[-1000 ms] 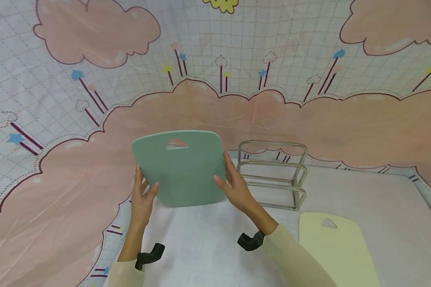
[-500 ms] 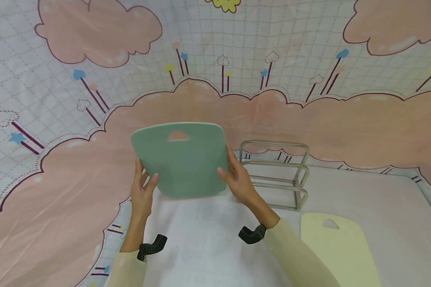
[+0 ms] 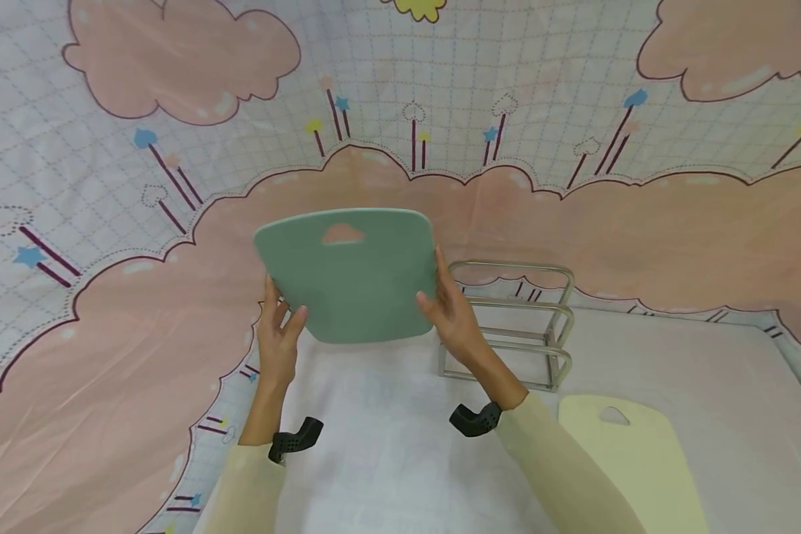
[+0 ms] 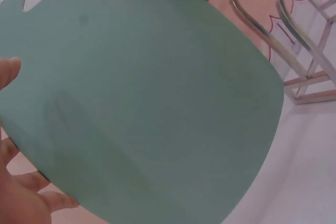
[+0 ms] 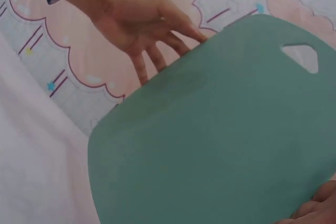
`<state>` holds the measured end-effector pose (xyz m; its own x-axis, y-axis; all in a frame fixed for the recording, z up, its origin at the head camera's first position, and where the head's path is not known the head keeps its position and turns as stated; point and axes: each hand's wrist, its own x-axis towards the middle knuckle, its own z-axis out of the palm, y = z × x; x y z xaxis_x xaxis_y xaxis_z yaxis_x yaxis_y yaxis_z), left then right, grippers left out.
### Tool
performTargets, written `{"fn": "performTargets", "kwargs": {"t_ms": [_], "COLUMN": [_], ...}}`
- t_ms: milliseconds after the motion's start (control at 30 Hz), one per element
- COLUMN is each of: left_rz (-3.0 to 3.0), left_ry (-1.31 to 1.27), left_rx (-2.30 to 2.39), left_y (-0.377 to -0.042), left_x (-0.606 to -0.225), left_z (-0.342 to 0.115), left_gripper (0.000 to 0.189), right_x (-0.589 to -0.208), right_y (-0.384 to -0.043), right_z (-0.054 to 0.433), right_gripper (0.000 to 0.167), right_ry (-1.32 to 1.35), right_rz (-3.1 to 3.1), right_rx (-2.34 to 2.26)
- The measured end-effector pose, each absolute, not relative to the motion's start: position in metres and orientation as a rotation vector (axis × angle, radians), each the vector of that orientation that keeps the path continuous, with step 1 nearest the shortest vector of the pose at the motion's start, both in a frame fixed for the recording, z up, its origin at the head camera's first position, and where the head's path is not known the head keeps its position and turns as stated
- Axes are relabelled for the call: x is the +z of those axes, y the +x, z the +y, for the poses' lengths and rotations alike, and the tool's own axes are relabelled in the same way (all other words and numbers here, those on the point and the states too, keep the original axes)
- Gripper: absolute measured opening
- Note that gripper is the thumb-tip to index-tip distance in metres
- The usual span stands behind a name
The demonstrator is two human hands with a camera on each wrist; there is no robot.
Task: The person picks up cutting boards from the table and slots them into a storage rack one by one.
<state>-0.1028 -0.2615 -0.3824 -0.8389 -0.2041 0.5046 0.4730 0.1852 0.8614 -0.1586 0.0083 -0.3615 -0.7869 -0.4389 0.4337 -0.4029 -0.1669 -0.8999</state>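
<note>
A green cutting board (image 3: 354,282) with a cut-out handle hole near its top edge is held up above the table, its broad face toward me. My left hand (image 3: 279,341) grips its left edge, thumb on the front and fingers behind. On the opposite edge my right hand (image 3: 458,319) holds it the same way. Both wrist views are filled by the cutting board (image 4: 152,93), and in the right wrist view the left hand (image 5: 139,22) shows across it. Just behind the right hand stands a metal wire rack (image 3: 561,326), partly hidden by that hand.
A pale yellow cutting board (image 3: 630,467) lies flat on the white table (image 3: 721,371) at the right, in front of the rack. Behind everything hangs a patterned cloth backdrop (image 3: 561,237) with pink clouds.
Both hands have raised the green cutting board and shifted it slightly to the right, and its top tilts further back. The rack and the yellow board stay where they were.
</note>
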Motion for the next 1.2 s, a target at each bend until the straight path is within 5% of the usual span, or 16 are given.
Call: {"fn": "performTargets", "kwargs": {"t_ms": [467, 1200], "left_rz": [-1.913, -1.937], "left_ry": [-0.276, -0.344], "left_rx": [-1.792, -1.830], "left_y": [-0.120, -0.134], "left_x": [-0.389, -0.390], "left_z": [-0.253, -0.231], "left_gripper": [0.077, 0.076], "right_x": [-0.364, -0.368], "right_y": [-0.165, -0.170], "right_z": [0.018, 0.039], "right_gripper": [0.085, 0.069], "right_ry": [-1.024, -0.982], "right_rz": [2.020, 2.030], "right_rx": [-2.215, -2.269]}}
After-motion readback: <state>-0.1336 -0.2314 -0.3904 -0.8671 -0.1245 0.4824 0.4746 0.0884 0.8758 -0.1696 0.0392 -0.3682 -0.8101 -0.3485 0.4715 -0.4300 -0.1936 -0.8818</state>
